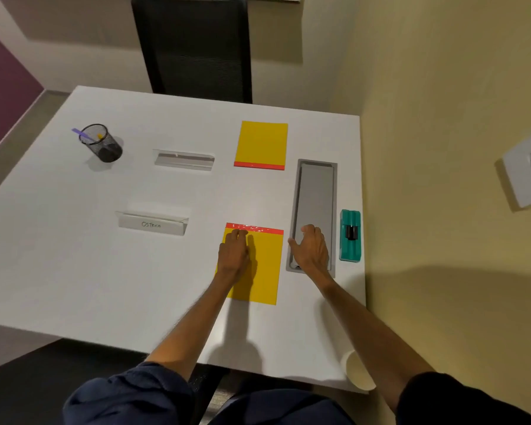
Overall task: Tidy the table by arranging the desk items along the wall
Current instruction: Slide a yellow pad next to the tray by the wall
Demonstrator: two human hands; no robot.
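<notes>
Two yellow notepads lie on the white table (74, 256). The near notepad (264, 271), right of centre in the frame, has the left hand (233, 256) lying flat on it, fingers stretched toward its red top strip and gripping nothing. The far notepad (261, 145) sits above it, well apart. The right hand (311, 251) rests palm down on the grey cable tray (314, 191) set into the table, fingers loosely spread, holding nothing. A teal eraser (350, 236) lies just beside the tray, against the yellow wall (442, 148) at right. Two white name stands (152, 223) (183, 161) sit left of centre. A black mesh pen cup (103, 144) stands at upper left. A paper cup (357, 372) sits at the table's lower right corner.
</notes>
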